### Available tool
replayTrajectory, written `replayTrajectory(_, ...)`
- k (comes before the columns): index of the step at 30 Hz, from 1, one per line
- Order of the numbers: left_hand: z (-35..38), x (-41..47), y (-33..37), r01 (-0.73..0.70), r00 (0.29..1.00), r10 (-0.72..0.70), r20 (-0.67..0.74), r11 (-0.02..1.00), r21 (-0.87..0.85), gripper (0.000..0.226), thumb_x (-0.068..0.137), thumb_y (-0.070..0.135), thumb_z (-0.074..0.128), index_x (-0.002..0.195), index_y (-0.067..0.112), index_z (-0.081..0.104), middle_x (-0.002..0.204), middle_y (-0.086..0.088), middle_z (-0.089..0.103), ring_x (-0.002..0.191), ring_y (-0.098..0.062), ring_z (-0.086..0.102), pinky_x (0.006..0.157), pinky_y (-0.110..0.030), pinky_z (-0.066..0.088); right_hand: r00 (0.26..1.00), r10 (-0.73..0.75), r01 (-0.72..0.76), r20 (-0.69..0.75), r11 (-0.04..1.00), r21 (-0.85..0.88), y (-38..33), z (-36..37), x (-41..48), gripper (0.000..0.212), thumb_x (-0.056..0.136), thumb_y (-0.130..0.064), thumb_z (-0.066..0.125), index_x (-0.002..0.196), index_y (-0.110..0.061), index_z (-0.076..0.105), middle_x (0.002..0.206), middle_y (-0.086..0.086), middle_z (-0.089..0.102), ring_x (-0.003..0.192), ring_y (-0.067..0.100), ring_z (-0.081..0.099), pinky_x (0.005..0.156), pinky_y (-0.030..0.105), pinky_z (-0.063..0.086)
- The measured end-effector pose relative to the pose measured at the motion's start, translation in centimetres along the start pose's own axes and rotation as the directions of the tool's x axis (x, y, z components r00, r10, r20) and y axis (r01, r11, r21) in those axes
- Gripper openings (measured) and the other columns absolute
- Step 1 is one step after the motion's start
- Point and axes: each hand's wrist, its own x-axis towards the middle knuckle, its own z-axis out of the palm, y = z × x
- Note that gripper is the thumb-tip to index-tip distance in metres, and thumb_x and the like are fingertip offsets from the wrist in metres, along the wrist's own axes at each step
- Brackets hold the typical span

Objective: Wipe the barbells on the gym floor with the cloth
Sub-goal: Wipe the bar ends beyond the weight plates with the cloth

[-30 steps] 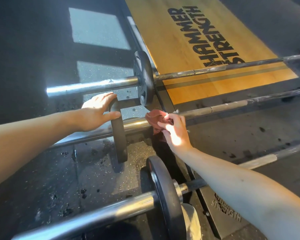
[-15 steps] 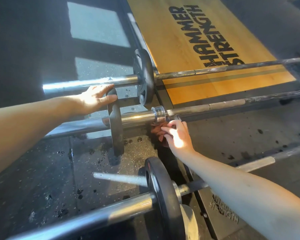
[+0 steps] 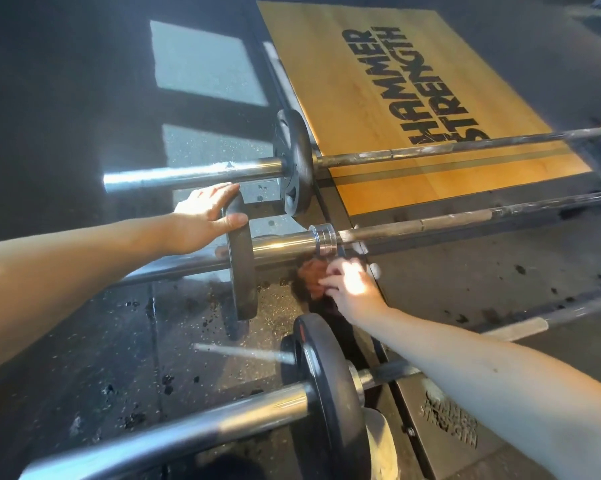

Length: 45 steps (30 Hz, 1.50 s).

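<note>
Only the head view for us here, so: three bars lie on the gym floor (image 3: 84, 341), and the one we're on is the middle barbell (image 3: 281, 244), between the far barbell (image 3: 195, 174) and the near barbell (image 3: 188, 420). Its long axis runs left to right across the view, climbing a touch to the right. The chrome sleeve end points left, and the shaft runs off the right edge in front of the wooden platform (image 3: 361, 81). The other two lie roughly parallel. Our left hand (image 3: 202, 220) has its grip clamped on the top rim of the weight plate (image 3: 243, 282), fingers over the far side and thumb on the near face. That plate sits out on the sleeve, well apart from the collar (image 3: 323, 237). Our right hand (image 3: 356, 292) has the reddish cloth (image 3: 311, 277) bunched in its grip just under the collar. It's too blurry there to say whether the cloth is actually touching metal. What we'd worry about: the plate isn't seated, so if the left hand lets up it could slide along the sleeve and nip our fingers. The bar could also roll toward the near one if we scrub hard, and the cloth might snag on the collar's ridges.
</note>
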Motion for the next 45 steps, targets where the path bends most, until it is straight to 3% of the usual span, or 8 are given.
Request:
replayTrajectory(6, 1.4, -1.9, 0.9, -0.046, 0.993, 0.054, -0.103, 0.996, 0.076, 0.090, 0.090, 0.081, 0.026, 0.163, 0.033, 0.005, 0.171, 0.005, 0.004, 0.157, -0.028, 0.007, 0.125, -0.056, 0.010, 0.979, 0.087, -0.075, 0.182, 0.995, -0.072, -2.3, -7.6, 1.3, 0.022, 0.092, -0.011, 0.060, 0.099, -0.023, 0.077, 0.122, -0.010, 0.059, 0.113, 0.007, 0.044, 0.096, 0.029, 0.038)
replayTrajectory(14, 2.8, -4.5, 0.6, -0.135, 0.989, 0.114, -0.098, 0.960, -0.247, 0.083, 0.094, 0.071, 0.039, 0.161, 0.042, 0.000, 0.170, 0.013, -0.005, 0.157, -0.027, 0.008, 0.124, -0.059, 0.016, 0.979, 0.012, 0.065, 0.203, 0.929, -0.365, -17.5, -11.5, 3.4, 0.044, 0.097, -0.058, 0.056, 0.072, -0.022, 0.060, 0.071, -0.006, 0.062, 0.076, 0.018, 0.061, 0.070, 0.034, 0.045)
replayTrajectory(17, 2.6, -5.7, -1.1, -0.141, 0.985, 0.105, -0.134, 0.944, -0.297, 0.095, 0.092, 0.066, 0.056, 0.164, 0.027, 0.006, 0.171, 0.003, 0.006, 0.153, -0.025, 0.022, 0.124, -0.052, 0.024, 0.989, 0.072, -0.043, 0.132, 0.977, -0.211, -20.2, -8.7, 2.8, 0.050, 0.081, -0.074, 0.063, 0.102, -0.029, 0.061, 0.100, -0.006, 0.067, 0.096, 0.019, 0.062, 0.073, 0.032, 0.044)
replayTrajectory(19, 3.1, -6.5, -3.4, -0.123, 0.988, 0.104, -0.116, 0.979, -0.162, 0.106, 0.085, 0.065, 0.065, 0.163, 0.023, 0.006, 0.170, -0.001, 0.008, 0.154, -0.026, 0.019, 0.124, -0.048, 0.023, 0.972, 0.092, -0.075, 0.216, 0.994, -0.084, -21.0, -6.6, 2.2, 0.084, 0.079, -0.071, 0.070, 0.149, -0.046, 0.032, 0.150, 0.003, 0.045, 0.113, 0.023, 0.060, 0.083, 0.033, 0.049)
replayTrajectory(23, 5.0, -8.2, -8.7, -0.030, 0.998, 0.041, -0.046, 0.976, 0.216, 0.104, 0.082, 0.049, 0.076, 0.160, 0.031, 0.008, 0.167, -0.001, 0.013, 0.142, -0.029, 0.038, 0.120, -0.045, 0.032, 0.950, 0.005, 0.077, 0.311, 0.965, -0.249, -21.9, -3.9, 2.1, 0.105, 0.088, -0.071, 0.062, 0.155, -0.052, -0.016, 0.166, 0.006, 0.020, 0.137, 0.034, 0.048, 0.105, 0.047, 0.043)
replayTrajectory(31, 4.9, -7.9, -11.1, -0.119, 0.993, 0.118, 0.028, 0.905, 0.408, 0.052, 0.081, 0.044, 0.068, 0.122, 0.033, 0.038, 0.111, 0.009, 0.060, 0.089, -0.013, 0.056, 0.090, -0.035, 0.051, 0.913, 0.089, 0.105, 0.398, 0.892, -0.440, -22.0, -2.4, 4.0, 0.092, 0.094, -0.059, 0.055, 0.162, -0.033, -0.002, 0.103, 0.001, 0.062, 0.094, 0.029, 0.058, 0.076, 0.038, 0.042)
replayTrajectory(36, 5.1, -7.0, -11.2, -0.111, 0.994, 0.088, 0.072, 0.889, 0.445, 0.053, 0.080, 0.041, 0.068, 0.121, 0.031, 0.036, 0.103, 0.006, 0.061, 0.084, -0.018, 0.058, 0.078, -0.041, 0.055, 0.950, 0.103, 0.008, 0.293, 0.936, -0.353, -21.8, -1.9, 4.2, 0.069, 0.093, -0.042, 0.056, 0.155, -0.032, 0.028, 0.103, 0.000, 0.065, 0.095, 0.028, 0.061, 0.074, 0.035, 0.041)
replayTrajectory(45, 3.7, -6.2, -9.3, -0.116, 0.993, 0.084, 0.086, 0.854, 0.507, 0.071, 0.087, 0.033, 0.069, 0.144, 0.029, 0.027, 0.099, 0.009, 0.050, 0.077, -0.016, 0.056, 0.064, -0.029, 0.046, 0.961, 0.113, -0.037, 0.253, 0.957, -0.288, -22.0, -2.4, 5.3, 0.085, 0.089, -0.039, 0.063, 0.159, -0.047, 0.014, 0.098, -0.004, 0.066, 0.091, 0.025, 0.059, 0.079, 0.037, 0.044)
